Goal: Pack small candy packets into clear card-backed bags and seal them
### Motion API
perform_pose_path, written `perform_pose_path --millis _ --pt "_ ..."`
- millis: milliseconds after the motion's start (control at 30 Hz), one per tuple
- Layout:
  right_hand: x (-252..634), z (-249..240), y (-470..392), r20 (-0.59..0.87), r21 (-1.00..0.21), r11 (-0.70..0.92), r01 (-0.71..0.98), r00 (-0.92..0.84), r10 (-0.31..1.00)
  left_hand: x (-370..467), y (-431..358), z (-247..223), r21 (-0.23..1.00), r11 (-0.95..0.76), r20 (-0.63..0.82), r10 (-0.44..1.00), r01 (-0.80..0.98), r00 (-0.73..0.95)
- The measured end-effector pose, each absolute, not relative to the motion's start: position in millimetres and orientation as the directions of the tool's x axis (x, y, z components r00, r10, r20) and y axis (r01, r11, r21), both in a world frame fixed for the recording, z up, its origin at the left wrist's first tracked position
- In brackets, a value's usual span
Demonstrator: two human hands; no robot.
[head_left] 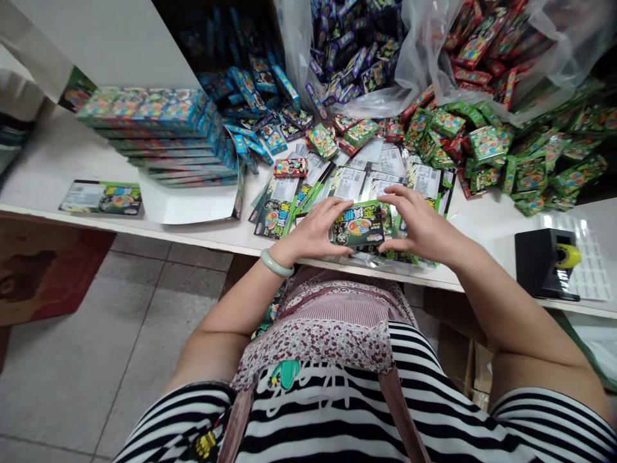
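Observation:
A black and green printed packet [359, 225] lies between my two hands near the table's front edge. My left hand [321, 228], with a pale bangle at the wrist, grips its left end between thumb and fingers. At the packet's right end, my right hand [417, 225] is curved with thumb and fingers apart, its fingertips close to the corners. Beneath and around are flat printed cards [347, 183], some showing barcode sides. A small red box [290, 168] rests on the cards behind my left hand.
Stacked small boxes [159, 128] stand at the left beside a flat card [101, 197]. Loose blue boxes [250, 90], purple boxes [376, 71], red boxes [482, 38] and green boxes [530, 170] fill the back. A black tape dispenser [544, 263] sits at the right.

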State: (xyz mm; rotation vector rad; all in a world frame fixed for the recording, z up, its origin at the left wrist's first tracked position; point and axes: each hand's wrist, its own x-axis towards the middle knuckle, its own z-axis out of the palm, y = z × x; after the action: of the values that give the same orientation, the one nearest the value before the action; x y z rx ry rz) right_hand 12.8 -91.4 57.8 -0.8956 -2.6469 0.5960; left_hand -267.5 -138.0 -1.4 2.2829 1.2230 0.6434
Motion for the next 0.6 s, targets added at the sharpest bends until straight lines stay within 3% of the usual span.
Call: perform_pose_path --millis 167,333,433,500,600 --pt "2.0 45.2 -111.5 0.156 -0.502 0.652 0.568 -0.682 0.715 -268.7 -140.8 -3.4 0.577 -0.479 0.217 0.871 0.661 0.442" --pt "-2.5 31.0 -96.9 0.127 -0.716 0.508 0.480 -0.625 0.770 -268.0 -140.6 -5.9 0.593 -0.471 0.222 0.875 0.653 0.429" --pt "20.7 22.8 -43.1 0.250 -0.820 0.391 0.418 -0.352 0.902 -279.4 -140.1 -6.0 0.593 -0.423 0.242 0.905 0.686 0.349" --pt "43.1 17.5 6.7 0.315 -0.817 0.337 0.468 -0.126 0.940 -289.3 -140.6 -5.4 0.591 -0.395 0.256 0.919 0.704 0.301" --pt "68.0 16.2 85.3 0.302 -0.774 0.199 0.602 0.073 0.951 -299.7 -142.7 -3.4 0.569 -0.383 0.270 0.923 0.728 0.275"
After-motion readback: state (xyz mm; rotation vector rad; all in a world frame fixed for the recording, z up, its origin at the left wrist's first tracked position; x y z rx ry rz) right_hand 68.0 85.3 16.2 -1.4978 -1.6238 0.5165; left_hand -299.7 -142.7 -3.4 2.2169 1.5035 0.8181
